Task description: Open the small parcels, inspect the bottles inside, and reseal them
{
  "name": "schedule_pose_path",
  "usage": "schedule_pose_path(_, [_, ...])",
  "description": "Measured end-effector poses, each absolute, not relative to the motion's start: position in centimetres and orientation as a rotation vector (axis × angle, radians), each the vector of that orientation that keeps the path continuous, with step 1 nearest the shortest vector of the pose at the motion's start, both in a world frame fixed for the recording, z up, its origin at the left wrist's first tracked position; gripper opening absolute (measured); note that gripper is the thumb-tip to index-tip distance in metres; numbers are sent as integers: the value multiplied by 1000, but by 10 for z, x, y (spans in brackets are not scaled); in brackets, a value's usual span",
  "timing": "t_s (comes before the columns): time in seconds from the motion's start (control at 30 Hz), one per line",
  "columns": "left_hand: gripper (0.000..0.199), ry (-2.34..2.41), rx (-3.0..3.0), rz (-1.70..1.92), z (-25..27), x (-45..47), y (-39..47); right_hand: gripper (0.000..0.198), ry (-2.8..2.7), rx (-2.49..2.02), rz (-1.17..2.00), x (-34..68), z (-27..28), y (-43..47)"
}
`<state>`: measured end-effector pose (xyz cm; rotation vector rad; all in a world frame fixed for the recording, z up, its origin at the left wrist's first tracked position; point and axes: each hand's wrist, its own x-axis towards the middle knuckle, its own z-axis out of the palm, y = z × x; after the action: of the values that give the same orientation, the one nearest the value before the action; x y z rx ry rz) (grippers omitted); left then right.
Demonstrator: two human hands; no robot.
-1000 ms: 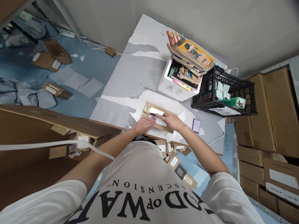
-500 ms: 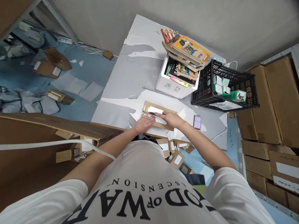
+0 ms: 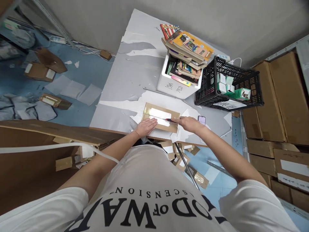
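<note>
On the table lies a flat brown cardboard box (image 3: 160, 129) with a white label (image 3: 158, 113) on top. A dark line runs lengthwise across the label. My left hand (image 3: 146, 127) rests flat, fingers out, on the box's near left side. A box cutter (image 3: 170, 120) with red and black on its body is in my right hand (image 3: 189, 124), which is wrapped round it at the box's right end. The cutter's tip sits over the label at the dark line; how deep the blade reaches cannot be made out.
Behind the box stands a white bin (image 3: 177, 88) heaped with books (image 3: 193, 45). A black crate (image 3: 229, 80) with small cartons is right of it. A phone (image 3: 201, 120) lies by my right wrist. Brown boxes (image 3: 287, 96) are stacked at right, and opened boxes (image 3: 182, 161) lie on the floor.
My right hand has drawn the box cutter rightward along the label, from the box's left end to its right part. A dark line now shows behind it. My left hand stays on the box.
</note>
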<state>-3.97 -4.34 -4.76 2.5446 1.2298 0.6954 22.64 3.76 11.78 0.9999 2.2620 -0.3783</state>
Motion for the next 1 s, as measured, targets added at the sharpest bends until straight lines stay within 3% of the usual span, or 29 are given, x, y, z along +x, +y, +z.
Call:
schedule_pose_path(0.23, [37,1218,2561,660,-47,-36,-46,72,2119,1088,-367,295,133,18])
schedule_pose_path(0.67, [38,1197,2585,582,-45,-34,-46,84,2121,1140,-344,318,141,-2])
schedule_pose_path(0.87, [39,1167,2590,561,-40,-35,-43,64,2200,1351,-426,346,128,-28])
schedule_pose_path(1.0, [39,1183,2590,528,-26,-33,-44,51,2326,1864,-829,356,94,-62])
